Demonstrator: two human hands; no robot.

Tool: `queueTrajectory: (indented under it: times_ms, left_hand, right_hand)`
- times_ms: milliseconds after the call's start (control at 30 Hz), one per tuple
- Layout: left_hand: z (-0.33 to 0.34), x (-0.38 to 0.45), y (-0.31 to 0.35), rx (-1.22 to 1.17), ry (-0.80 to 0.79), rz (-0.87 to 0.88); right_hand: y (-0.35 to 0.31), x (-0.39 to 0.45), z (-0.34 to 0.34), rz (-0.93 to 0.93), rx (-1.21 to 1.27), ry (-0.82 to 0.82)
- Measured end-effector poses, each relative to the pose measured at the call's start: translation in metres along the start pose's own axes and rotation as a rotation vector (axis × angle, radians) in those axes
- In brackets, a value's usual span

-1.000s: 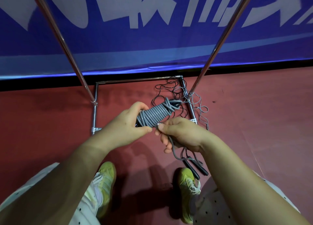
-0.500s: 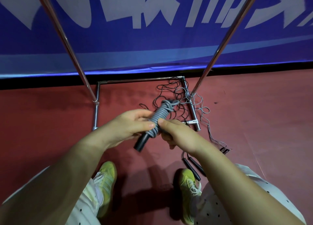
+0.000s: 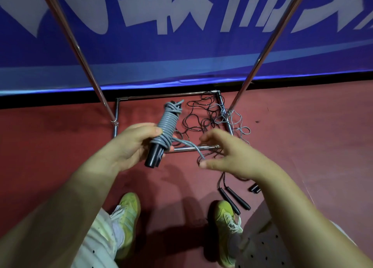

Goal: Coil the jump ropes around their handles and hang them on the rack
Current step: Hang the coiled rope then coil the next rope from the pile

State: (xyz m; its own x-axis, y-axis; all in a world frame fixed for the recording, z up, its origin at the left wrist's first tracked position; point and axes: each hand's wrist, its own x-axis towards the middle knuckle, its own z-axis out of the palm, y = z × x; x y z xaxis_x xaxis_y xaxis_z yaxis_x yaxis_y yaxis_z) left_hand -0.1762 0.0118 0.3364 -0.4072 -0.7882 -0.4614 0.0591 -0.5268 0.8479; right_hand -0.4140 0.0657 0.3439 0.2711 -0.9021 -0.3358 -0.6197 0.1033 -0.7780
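Gripping coil (image 3: pixel 168 124) in our left hand (image 3: pixel 129 144); right hand (image 3: pixel 228 156) spread, empty. We should pinch tail (image 3: pixel 191 145), tuck snug.

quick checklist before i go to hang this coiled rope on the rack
1. Left hand grips the coiled grey rope by its handles: ok.
2. Coils sit tight around the handles: ok.
3. Loose tail tucked in: not ok, it sticks out toward the right hand.
4. Right hand free to tuck it: ok, fingers spread, holding nothing.
5. Hanging bar on the rack free: cannot tell, top is out of frame.
6. Floor clear: not ok, tangled ropes lie by the feet.
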Motion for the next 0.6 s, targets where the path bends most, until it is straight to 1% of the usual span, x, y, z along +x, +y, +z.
queueTrajectory:
  times_ms: [133, 167, 233, 267, 333, 467, 533, 567, 600]
  left_hand:
    - [0.006, 0.004, -0.003, -0.026, 0.116, -0.023]
    - [0.009, 0.004, -0.004, -0.029, 0.14, -0.033]
    - [0.015, 0.005, -0.007, -0.055, 0.172, -0.056]
    - [0.018, 0.005, -0.007, -0.073, 0.175, -0.067]
    - [0.021, 0.003, -0.007, -0.121, 0.159, -0.089]
    - [0.023, -0.004, -0.004, -0.246, 0.082, -0.149]
    - [0.022, -0.007, 0.0, -0.278, 0.044, -0.176]
    - [0.02, -0.008, 0.002, -0.28, 0.034, -0.176]
    - [0.017, -0.009, 0.005, -0.273, 0.032, -0.167]
  right_hand:
    - [-0.008, 0.001, 0.007, -0.246, -0.346, 0.525]
    - [-0.007, 0.003, 0.014, -0.311, -0.402, 0.621]
    - [-0.007, 0.008, 0.027, -0.412, -0.455, 0.73]
    - [-0.007, 0.01, 0.033, -0.444, -0.47, 0.739]
    - [-0.005, 0.012, 0.04, -0.463, -0.509, 0.699]
    - [0.003, 0.019, 0.046, -0.394, -0.543, 0.577]
    - [0.003, 0.02, 0.038, -0.404, -0.486, 0.531]
    - [0.001, 0.018, 0.031, -0.384, -0.42, 0.472]
    - [-0.002, 0.014, 0.022, -0.322, -0.327, 0.39]
